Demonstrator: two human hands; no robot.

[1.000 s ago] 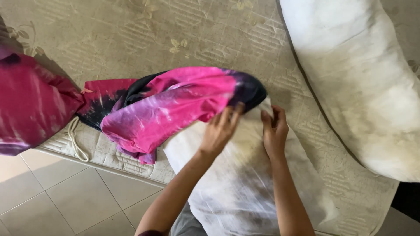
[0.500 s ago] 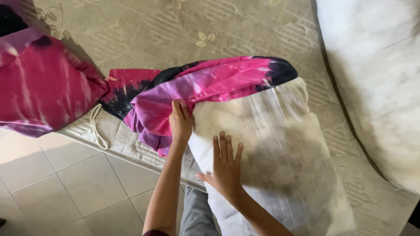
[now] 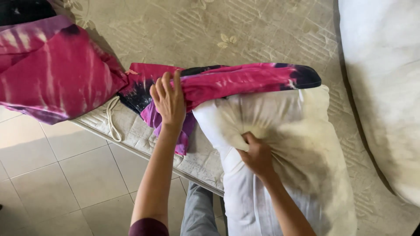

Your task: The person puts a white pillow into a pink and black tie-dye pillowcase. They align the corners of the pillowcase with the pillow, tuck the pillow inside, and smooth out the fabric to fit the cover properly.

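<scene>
Pillow (image 3: pixel 288 144) lying on mattress (image 3: pixel 262 35) edge, half inside pink tie-dye pillowcase (image 3: pixel 245 83), right hand (image 3: pixel 258 155) bunched tight on pillow fabric, left hand (image 3: pixel 168 100) fingers spread flat on pillowcase opening, second pillow (image 3: pixel 380 87) at right.

No packages, labels, signs, screens.

Both hands reach forward: left hand (image 3: pixel 168 101) flat, fingers together (palm down); right hand (image 3: pixel 258 155) clenched, knuckles up.
</scene>
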